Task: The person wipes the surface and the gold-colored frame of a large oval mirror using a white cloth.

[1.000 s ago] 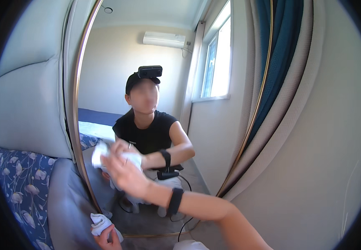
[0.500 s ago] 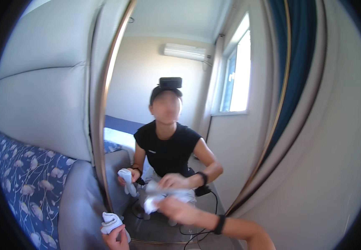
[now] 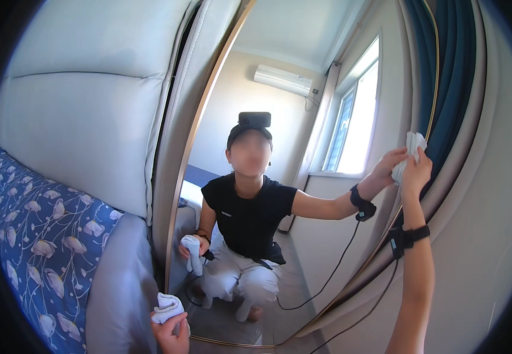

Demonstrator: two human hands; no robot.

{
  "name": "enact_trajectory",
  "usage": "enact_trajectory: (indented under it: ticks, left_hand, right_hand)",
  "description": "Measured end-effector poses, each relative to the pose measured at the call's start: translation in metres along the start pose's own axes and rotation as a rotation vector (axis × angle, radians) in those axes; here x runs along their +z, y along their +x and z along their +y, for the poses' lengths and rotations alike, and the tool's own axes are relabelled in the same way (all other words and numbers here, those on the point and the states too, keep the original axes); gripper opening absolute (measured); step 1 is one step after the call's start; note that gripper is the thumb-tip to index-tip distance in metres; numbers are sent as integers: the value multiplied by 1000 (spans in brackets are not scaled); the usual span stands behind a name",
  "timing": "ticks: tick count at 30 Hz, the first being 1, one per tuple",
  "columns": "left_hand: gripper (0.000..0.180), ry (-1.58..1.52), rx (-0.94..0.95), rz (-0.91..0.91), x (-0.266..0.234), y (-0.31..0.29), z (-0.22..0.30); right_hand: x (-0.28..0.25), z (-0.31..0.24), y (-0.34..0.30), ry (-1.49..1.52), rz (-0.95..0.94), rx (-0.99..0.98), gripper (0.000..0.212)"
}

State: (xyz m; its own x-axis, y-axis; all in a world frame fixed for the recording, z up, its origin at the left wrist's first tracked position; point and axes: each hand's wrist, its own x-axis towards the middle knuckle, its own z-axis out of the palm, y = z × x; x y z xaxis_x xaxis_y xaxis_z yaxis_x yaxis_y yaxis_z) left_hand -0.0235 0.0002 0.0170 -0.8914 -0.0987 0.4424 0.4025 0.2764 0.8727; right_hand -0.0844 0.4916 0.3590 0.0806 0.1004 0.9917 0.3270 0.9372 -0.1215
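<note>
A person (image 3: 245,212) in a black cap and sleeveless top is crouching before a gold-rimmed mirror (image 3: 303,268), the whole figure showing in the glass at the centre of the frame. At the right of the frame, the right hand (image 3: 416,168) is grasping a white cloth (image 3: 415,141), its grip closing around the bunched fabric at the mirror's right edge. A black wristband (image 3: 415,237) is circling that wrist, and a dark cable (image 3: 359,323) is trailing toward the lower edge. At the lower left, the left hand (image 3: 170,335) is holding a folded cloth (image 3: 168,308) (also white, and well apart from the first), thumb and fingers pinching it from below. Beside me, flower-patterned blue bedding (image 3: 55,253) is spreading along the left of the frame, a padded headboard (image 3: 90,135) is rising above it, and teal curtains (image 3: 460,59) are hanging at the upper right.
</note>
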Motion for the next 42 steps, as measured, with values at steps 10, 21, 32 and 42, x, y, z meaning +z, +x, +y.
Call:
enact_trajectory:
  ticks: [10,21,32,42]
  left_hand:
    - [15,-51,-155,-61,-1,-10,-1]
    - [17,-28,-11,151,6,-20,-17]
    - [20,-14,29,187,-8,-25,-12]
    - [19,-12,-5,218,-12,-27,-15]
  right_hand:
    - [32,-196,-3,433,-41,-170,32]
    - [10,-318,-116,765,-351,-661,50]
    - [-75,-249,-332,791,-951,-1204,53]
    - [-22,-288,-135,647,-116,-379,40]
